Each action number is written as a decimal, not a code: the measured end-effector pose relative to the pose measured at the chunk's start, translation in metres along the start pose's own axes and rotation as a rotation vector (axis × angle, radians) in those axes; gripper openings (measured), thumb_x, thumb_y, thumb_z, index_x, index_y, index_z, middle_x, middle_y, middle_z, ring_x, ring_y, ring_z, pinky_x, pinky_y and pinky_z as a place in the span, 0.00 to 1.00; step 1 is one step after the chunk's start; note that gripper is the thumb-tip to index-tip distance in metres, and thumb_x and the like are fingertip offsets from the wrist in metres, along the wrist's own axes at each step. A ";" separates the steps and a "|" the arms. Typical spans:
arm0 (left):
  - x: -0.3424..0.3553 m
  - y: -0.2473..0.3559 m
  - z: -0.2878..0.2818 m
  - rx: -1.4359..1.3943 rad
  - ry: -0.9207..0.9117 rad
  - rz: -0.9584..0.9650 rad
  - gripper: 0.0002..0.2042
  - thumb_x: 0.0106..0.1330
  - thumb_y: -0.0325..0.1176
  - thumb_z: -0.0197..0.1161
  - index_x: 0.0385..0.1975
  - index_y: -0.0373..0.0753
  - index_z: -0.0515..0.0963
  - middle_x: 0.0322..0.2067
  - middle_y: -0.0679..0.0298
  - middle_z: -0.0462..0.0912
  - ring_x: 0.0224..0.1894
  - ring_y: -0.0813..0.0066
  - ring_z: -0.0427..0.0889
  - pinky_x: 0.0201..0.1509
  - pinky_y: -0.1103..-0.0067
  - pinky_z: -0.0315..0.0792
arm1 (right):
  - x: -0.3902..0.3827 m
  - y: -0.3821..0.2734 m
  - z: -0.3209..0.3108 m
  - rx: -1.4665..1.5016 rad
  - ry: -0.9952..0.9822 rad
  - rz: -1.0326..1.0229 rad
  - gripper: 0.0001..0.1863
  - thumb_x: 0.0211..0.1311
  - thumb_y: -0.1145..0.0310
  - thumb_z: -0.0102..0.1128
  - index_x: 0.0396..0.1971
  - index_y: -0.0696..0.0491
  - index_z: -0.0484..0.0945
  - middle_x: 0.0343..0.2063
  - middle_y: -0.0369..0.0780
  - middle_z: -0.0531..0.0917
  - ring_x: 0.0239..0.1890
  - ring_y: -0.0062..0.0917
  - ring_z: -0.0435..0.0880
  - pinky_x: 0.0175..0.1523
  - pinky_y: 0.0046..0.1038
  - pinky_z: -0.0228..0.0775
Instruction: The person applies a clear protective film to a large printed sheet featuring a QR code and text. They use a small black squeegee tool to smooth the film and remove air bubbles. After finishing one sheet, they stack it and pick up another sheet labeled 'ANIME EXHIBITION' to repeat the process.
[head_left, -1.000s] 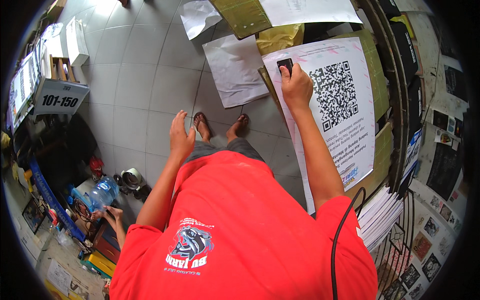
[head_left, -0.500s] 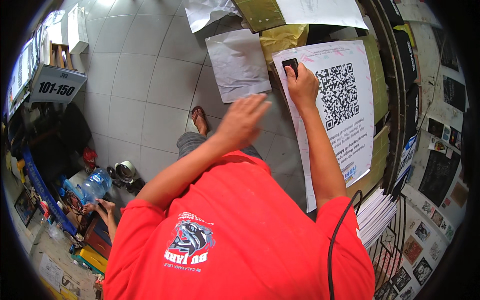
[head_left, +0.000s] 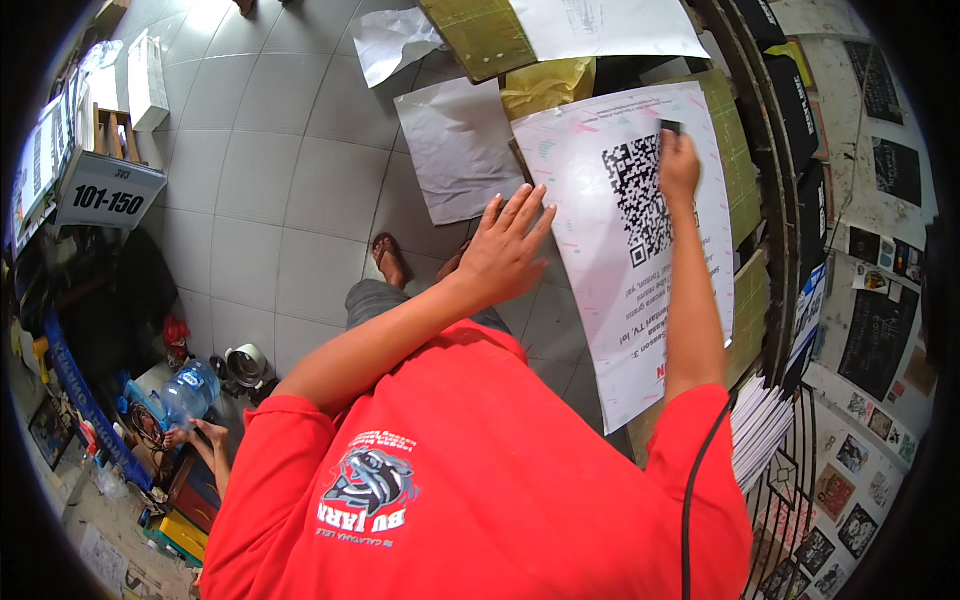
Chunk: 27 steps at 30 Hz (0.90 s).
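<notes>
Grey-tiled floor [head_left: 270, 180]; right hand [head_left: 681, 168] clamps black block [head_left: 671, 127] over poster [head_left: 570, 160] (left hand [head_left: 500, 252] splayed).

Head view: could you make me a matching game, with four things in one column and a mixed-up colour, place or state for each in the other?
Things:
1. Left hand
2. Shirt
3. Right hand
4. Bottle

Matches:
A. gripping a black object over the poster
B. see-through blue, at the lower left
C. open, at the poster's left edge
D. red

Right pairs: 1-C, 2-D, 3-A, 4-B
</notes>
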<state>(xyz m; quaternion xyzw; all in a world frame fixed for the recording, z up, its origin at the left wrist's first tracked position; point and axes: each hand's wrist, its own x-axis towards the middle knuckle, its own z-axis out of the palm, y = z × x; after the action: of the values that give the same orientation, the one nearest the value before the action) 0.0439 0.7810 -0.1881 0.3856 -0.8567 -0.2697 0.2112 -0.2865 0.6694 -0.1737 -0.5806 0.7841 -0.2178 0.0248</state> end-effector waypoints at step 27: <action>0.022 -0.020 -0.007 0.033 0.081 -0.086 0.30 0.57 0.32 0.58 0.62 0.37 0.61 0.65 0.56 0.60 0.70 0.54 0.51 0.70 0.56 0.40 | -0.002 -0.036 0.028 -0.156 -0.064 -0.377 0.21 0.65 0.52 0.50 0.21 0.55 0.71 0.18 0.47 0.79 0.24 0.45 0.78 0.35 0.44 0.63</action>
<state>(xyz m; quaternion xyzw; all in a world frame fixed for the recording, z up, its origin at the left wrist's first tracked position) 0.0451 0.7507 -0.1913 0.4363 -0.8343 -0.2484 0.2276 -0.2455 0.6539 -0.1858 -0.7239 0.6748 -0.1388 -0.0365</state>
